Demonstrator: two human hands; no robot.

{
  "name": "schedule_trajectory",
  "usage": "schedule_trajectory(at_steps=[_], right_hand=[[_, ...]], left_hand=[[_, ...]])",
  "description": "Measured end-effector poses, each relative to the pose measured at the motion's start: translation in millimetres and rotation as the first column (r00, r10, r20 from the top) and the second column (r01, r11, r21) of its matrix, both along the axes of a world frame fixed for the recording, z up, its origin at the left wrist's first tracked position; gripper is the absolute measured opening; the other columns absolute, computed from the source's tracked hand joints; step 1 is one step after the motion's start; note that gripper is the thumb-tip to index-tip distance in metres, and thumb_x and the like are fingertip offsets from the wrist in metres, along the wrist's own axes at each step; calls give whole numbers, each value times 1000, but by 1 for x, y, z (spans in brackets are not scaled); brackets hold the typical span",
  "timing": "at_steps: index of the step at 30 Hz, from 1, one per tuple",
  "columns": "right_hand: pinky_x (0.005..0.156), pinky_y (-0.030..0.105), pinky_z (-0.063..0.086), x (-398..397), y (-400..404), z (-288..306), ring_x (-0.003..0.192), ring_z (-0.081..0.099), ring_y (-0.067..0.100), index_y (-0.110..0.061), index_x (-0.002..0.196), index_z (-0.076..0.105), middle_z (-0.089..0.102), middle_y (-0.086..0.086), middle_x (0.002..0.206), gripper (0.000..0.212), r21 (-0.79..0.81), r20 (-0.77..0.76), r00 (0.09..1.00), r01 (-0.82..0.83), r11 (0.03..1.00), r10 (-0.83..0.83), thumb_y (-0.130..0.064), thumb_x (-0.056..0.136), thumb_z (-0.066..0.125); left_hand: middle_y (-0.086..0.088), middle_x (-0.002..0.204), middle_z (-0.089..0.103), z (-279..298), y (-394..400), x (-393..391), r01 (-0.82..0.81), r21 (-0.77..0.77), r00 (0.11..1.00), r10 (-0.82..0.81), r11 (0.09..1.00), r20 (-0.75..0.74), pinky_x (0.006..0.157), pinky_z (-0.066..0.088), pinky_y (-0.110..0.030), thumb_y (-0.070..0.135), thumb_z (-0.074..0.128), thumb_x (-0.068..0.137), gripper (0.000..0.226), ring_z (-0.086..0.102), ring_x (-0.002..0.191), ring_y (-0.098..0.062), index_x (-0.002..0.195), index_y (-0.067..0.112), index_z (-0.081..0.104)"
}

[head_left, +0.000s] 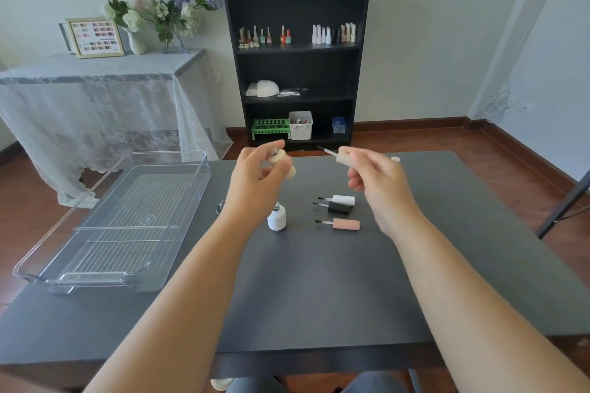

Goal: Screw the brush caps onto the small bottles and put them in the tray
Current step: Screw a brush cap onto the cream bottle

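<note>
left hand [255, 169] grips cream bottle [285, 163], neck toward 3 o'clock; right hand [376, 175] pinches cream brush cap [343, 158], brush toward 9 o'clock; tray [127, 220] empty

Dark table [319, 290]: clear tray [105, 276] left; white bottle [276, 219], three brush caps [339, 208] centre.

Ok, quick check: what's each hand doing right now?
Left hand: closed on a cream bottle, raised above the table.
Right hand: closed on a cream brush cap, brush pointing at the bottle.
</note>
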State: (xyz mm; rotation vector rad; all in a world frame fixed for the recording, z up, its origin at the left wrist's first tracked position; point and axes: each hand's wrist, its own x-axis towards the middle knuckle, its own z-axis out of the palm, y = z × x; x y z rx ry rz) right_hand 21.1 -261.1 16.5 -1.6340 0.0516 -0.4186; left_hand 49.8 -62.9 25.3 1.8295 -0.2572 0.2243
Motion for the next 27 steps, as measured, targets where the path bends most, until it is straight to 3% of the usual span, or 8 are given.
schedule_trajectory(at_steps=[2, 4, 6, 8, 11, 15, 19, 27], right_hand=[[57, 17, 45, -21, 2, -11, 59, 51, 6, -28, 92, 76, 56, -10, 64, 21, 306, 23, 999, -51, 951, 47, -25, 95, 56], [55, 18, 45, -39, 4, -24, 56, 47, 9, -20, 86, 76, 55, -5, 62, 15, 563, 34, 995, -99, 820, 97, -18, 91, 62], [53, 17, 46, -55, 6, -37, 53, 47, 9, -18, 82, 74, 55, -2, 62, 7, 712, 28, 991, -109, 693, 127, -15, 81, 68], [54, 15, 48, -66, 8, -47, 53, 51, 7, -18, 79, 75, 58, -2, 66, 11, 753, 17, 991, -99, 650, 131, -10, 74, 70], [61, 15, 49, -77, 12, -55, 59, 54, 6, -19, 85, 77, 63, -5, 71, 14, 643, 27, 990, -125, 756, 140, -14, 74, 70], [64, 17, 51, -88, 21, -59, 64, 59, 6, -22, 91, 76, 70, -5, 74, 17, 371, 43, 991, -135, 919, 129, -28, 77, 69], [64, 18, 52, -90, 25, -59, 66, 62, 5, -21, 92, 73, 72, -6, 75, 10, 293, 53, 996, -87, 952, 75, -18, 88, 65], [66, 20, 53, -88, 26, -63, 70, 62, 8, -25, 90, 74, 73, -2, 84, 9, 215, 64, 994, -98, 972, 86, -20, 89, 66]], left_hand=[[8, 113, 54, -14, 5, -21, 39, -118, 999, -42, 992, -24, 66, 51, -19, 37, 60, 91, 26, 68, 91, -10, 109, 55, 57], [7, 111, 58, -35, 10, -42, 68, -161, 995, -79, 985, -61, 72, 51, -19, 34, 66, 89, 33, 67, 86, -7, 113, 54, 55], [12, 101, 60, -55, 14, -59, 69, -128, 990, -83, 989, -111, 71, 52, -19, 26, 73, 84, 43, 65, 76, -5, 117, 46, 56], [14, 95, 64, -69, 18, -73, 40, -30, 991, -43, 999, -129, 72, 52, -18, 23, 79, 78, 45, 66, 77, -8, 116, 38, 58], [14, 92, 67, -72, 22, -80, -10, 55, 997, 15, 998, -80, 67, 48, -7, 23, 83, 74, 38, 63, 76, 3, 105, 33, 64], [13, 101, 68, -70, 21, -81, 8, 65, 1000, -7, 998, -25, 67, 47, -4, 13, 82, 75, 33, 63, 80, 7, 98, 32, 67], [14, 107, 66, -73, 19, -85, 28, 196, 993, -49, 980, 103, 76, 43, -3, 12, 80, 76, 34, 59, 93, 3, 102, 29, 69], [15, 106, 63, -73, 19, -85, 21, 265, 982, -70, 964, 177, 79, 42, -4, 13, 79, 77, 33, 59, 95, 0, 105, 26, 69]])
